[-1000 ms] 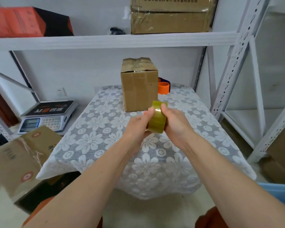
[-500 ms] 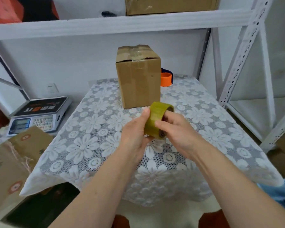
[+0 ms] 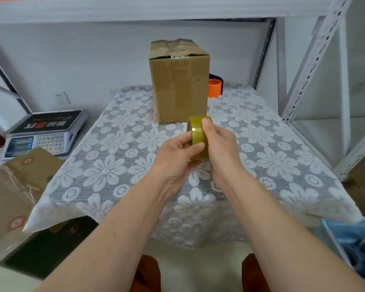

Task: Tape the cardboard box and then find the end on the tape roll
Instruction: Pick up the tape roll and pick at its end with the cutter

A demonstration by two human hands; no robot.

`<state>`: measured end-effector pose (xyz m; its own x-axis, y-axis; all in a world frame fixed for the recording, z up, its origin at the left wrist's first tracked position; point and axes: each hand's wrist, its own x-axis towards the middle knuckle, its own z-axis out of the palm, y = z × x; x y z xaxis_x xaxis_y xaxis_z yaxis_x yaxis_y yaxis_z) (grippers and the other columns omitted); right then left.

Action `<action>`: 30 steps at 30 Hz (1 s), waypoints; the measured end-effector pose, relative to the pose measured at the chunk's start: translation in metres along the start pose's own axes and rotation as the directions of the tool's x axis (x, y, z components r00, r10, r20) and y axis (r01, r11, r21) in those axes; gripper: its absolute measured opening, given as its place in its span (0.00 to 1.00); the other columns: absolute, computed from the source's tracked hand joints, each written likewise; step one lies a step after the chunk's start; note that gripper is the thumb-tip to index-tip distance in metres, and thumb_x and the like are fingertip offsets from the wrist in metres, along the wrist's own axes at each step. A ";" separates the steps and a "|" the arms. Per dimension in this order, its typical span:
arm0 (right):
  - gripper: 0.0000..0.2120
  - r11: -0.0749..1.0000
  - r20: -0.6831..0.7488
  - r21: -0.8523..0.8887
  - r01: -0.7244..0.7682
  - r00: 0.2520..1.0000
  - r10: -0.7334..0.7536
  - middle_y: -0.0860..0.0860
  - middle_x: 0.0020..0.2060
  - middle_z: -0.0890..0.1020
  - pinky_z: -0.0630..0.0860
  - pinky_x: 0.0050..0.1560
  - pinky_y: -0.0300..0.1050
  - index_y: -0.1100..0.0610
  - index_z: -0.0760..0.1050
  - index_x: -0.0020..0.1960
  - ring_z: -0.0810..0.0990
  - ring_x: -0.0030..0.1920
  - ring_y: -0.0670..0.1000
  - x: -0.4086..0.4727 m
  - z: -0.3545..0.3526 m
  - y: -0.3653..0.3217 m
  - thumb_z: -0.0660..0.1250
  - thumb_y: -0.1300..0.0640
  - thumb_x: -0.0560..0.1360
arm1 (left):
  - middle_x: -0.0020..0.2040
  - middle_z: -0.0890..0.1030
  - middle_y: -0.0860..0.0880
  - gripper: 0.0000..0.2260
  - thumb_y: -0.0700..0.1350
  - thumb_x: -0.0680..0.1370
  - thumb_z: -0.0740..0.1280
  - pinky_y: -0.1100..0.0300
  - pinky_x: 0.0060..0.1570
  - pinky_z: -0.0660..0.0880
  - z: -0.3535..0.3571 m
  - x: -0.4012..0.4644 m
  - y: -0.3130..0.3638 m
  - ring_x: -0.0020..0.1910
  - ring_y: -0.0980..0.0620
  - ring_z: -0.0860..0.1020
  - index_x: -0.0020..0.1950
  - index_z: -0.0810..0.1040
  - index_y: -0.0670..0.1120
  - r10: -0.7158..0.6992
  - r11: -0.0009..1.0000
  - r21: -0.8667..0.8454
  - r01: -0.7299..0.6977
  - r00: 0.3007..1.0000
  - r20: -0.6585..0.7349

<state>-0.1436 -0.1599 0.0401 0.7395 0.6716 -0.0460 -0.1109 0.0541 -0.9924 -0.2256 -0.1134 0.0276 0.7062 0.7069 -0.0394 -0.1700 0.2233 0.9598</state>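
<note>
A tall cardboard box [image 3: 178, 85] stands upright at the back of the table, its top flaps covered with clear tape. In front of it I hold a yellowish tape roll [image 3: 198, 134] on edge above the tablecloth. My left hand [image 3: 175, 157] grips the roll from the left, thumb laid on its outer face. My right hand [image 3: 220, 144] holds it from the right, index finger curled over the top. No loose end of tape shows on the roll.
The table wears a white lace floral cloth [image 3: 118, 169]. An orange tape dispenser [image 3: 215, 87] sits behind the box. A weighing scale [image 3: 44, 133] and a flattened carton [image 3: 11, 192] lie to the left; white shelf posts [image 3: 316, 57] rise at right, a blue bin [image 3: 354, 243] below.
The roll has turned in my hands, from tilted with its hole showing to standing edge-on. My left thumb now rests on its outer face. The view has tipped down slightly.
</note>
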 end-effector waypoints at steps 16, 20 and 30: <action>0.18 0.970 0.403 -0.088 0.226 0.899 -0.172 0.59 0.50 0.83 0.77 0.57 0.48 0.58 0.77 0.57 0.81 0.53 0.53 -0.008 -0.011 0.003 0.62 0.74 0.71 | 0.42 0.85 0.43 0.10 0.49 0.77 0.66 0.44 0.52 0.78 -0.004 0.007 0.013 0.45 0.47 0.83 0.47 0.80 0.42 -0.180 0.925 -0.355 0.135 0.979 -0.097; 0.12 0.966 0.321 -0.110 0.236 0.928 -0.190 0.55 0.47 0.84 0.78 0.54 0.46 0.55 0.78 0.53 0.82 0.48 0.50 -0.012 -0.007 0.005 0.65 0.68 0.74 | 0.44 0.84 0.43 0.13 0.52 0.78 0.65 0.43 0.51 0.78 -0.003 0.006 0.015 0.47 0.46 0.82 0.49 0.79 0.42 -0.201 0.931 -0.338 0.140 0.968 -0.153; 0.11 1.000 -0.010 -0.007 0.023 1.000 -0.023 0.52 0.39 0.84 0.78 0.40 0.39 0.54 0.81 0.41 0.79 0.39 0.46 -0.010 -0.010 -0.002 0.65 0.50 0.77 | 0.40 0.83 0.51 0.06 0.37 0.75 0.68 0.63 0.45 0.76 -0.012 0.000 0.018 0.41 0.57 0.80 0.47 0.83 0.46 0.022 0.983 0.180 -0.019 1.000 -0.014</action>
<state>-0.1448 -0.1740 0.0412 0.7483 0.6629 -0.0245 -0.0892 0.0639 -0.9940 -0.2370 -0.1018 0.0417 0.6924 0.7212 -0.0221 -0.0567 0.0849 0.9948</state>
